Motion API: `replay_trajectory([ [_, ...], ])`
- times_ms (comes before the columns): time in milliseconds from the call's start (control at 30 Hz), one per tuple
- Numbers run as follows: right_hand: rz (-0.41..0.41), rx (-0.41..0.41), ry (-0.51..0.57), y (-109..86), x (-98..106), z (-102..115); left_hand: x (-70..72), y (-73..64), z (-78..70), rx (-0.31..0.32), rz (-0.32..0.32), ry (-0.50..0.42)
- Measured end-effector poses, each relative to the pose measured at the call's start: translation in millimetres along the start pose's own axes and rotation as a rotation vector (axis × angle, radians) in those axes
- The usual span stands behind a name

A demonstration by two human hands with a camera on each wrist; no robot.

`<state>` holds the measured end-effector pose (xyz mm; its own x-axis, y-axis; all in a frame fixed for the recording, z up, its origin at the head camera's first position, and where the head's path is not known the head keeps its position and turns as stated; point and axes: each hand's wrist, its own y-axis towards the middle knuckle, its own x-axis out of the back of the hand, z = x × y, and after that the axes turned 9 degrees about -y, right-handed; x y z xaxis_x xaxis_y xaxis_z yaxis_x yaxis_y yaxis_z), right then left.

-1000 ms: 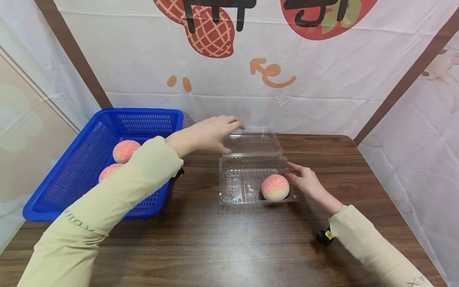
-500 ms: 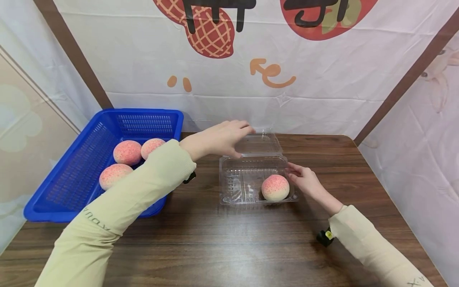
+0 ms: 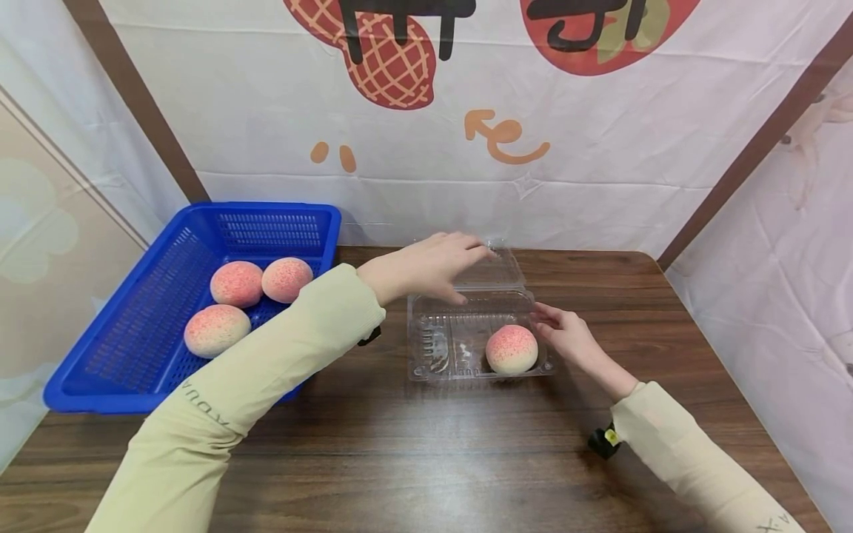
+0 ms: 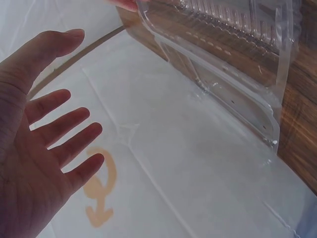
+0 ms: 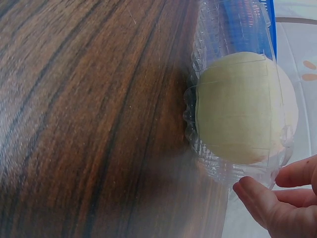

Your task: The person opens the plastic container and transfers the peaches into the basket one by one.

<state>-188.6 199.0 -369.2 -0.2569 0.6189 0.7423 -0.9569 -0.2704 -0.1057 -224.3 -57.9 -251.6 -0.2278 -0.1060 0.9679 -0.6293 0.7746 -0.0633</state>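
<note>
A clear plastic clamshell box (image 3: 466,370) lies open on the table, its lid (image 3: 506,266) folded back toward the wall sheet. One pink-speckled, cream-bottomed peach (image 3: 512,349) sits in its front right corner. My right hand (image 3: 569,337) holds the box at its right side, with thumb and fingers on either side of the rim (image 5: 285,136). Over the lid and the back left of the box hovers my left hand (image 3: 429,265), which holds nothing. Its fingers (image 4: 64,126) are spread and lightly bent, with the thumb well apart.
On the left stands a blue perforated plastic basket (image 3: 133,311) with three more such peaches (image 3: 216,331) in it. The left sleeve (image 3: 280,340) passes over its front right side. Behind the wooden table (image 3: 426,459) hangs a printed white sheet (image 3: 266,111).
My left hand has moved right, from beside the basket to over the box's lid, uncovering the peaches in the basket. My right hand and the box have stayed in place.
</note>
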Motion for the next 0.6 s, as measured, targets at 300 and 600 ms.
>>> replay_trajectory([
  [300,0.007,0.006,-0.002,2.2,0,-1,-5.7,8.0,-10.0,-0.004,0.021,0.008],
  [600,0.012,0.010,-0.004,3.4,1,-2,-14.7,18.1,-17.7,-0.013,0.053,0.028],
])
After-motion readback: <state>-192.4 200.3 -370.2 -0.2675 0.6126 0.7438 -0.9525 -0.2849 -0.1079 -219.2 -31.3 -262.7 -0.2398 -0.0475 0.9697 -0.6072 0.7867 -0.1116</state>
